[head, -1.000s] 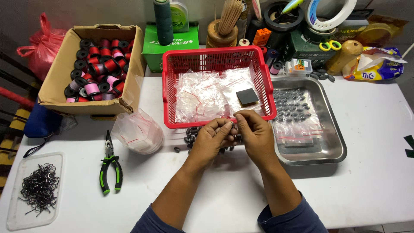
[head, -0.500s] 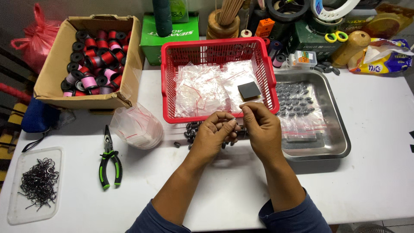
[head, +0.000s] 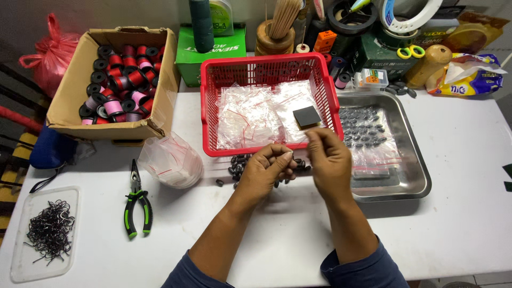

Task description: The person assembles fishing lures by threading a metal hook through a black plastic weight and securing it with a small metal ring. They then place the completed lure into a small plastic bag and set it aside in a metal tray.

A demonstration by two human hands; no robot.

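Note:
Both my hands hover over a small pile of dark oval beads on the white table, just in front of the red basket. My left hand has its fingers curled, with thumb and forefinger pinched on something small that I cannot make out. My right hand is a little apart to the right, fingertips pinched together and raised; nothing shows between them. In the basket lie clear small zip bags and a black square pad.
A steel tray with more dark beads and a bag sits at right. A clear bag of small zip bags, green-handled pliers, a plastic tray of dark hooks and a cardboard box of thread spools are at left.
My hands were touching over the pile; the right hand has now drawn away to the right and up, and a gap has opened between them.

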